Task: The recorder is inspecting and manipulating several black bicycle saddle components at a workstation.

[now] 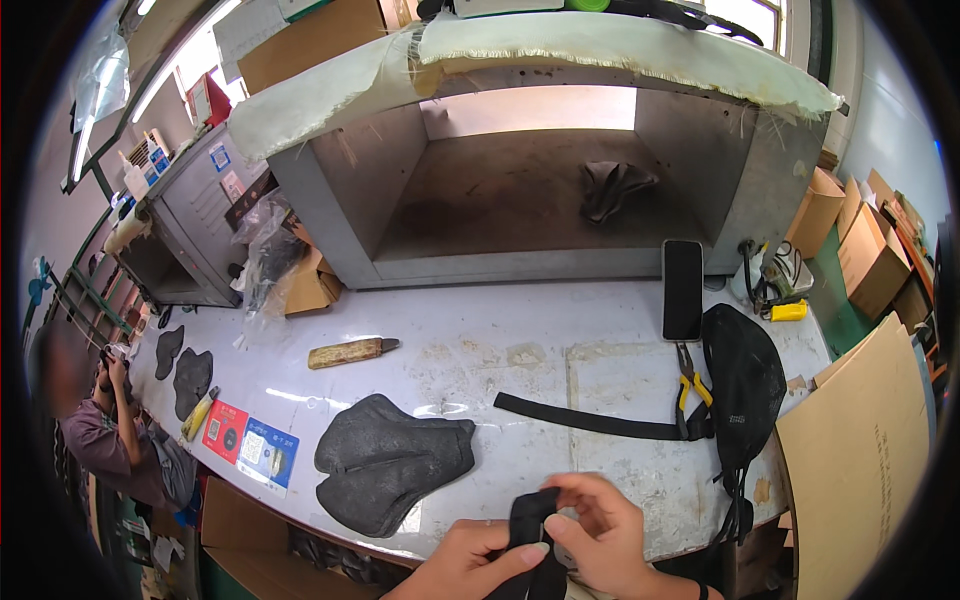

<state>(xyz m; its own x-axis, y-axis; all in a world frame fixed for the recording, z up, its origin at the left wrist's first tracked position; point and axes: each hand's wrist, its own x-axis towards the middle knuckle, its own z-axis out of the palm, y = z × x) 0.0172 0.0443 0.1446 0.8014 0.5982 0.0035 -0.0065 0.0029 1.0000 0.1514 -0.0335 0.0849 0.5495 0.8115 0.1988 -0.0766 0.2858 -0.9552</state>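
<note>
At the near edge of the table, a folded black fabric piece (530, 517) is held between my two hands. My left hand (470, 560) pinches its lower left side with thumb and fingers. The thumb and fingertips of my right hand (605, 535) grip its upper right edge. The lower part of the piece runs out of the picture. A black saddle-shaped pad (385, 465) lies flat to the left of my hands. Beyond them a black strap (590, 418) stretches towards a black mesh pouch (745, 375) with dangling cords.
Yellow-handled pliers (692, 388) lie below an upright black phone (682, 290). A blade with a wrapped handle (350, 352) rests mid-table. Behind stands an open metal box (520, 190) with a dark crumpled piece (612, 188) inside. Cardboard (865, 450) borders the right; another person (125, 430) is at left.
</note>
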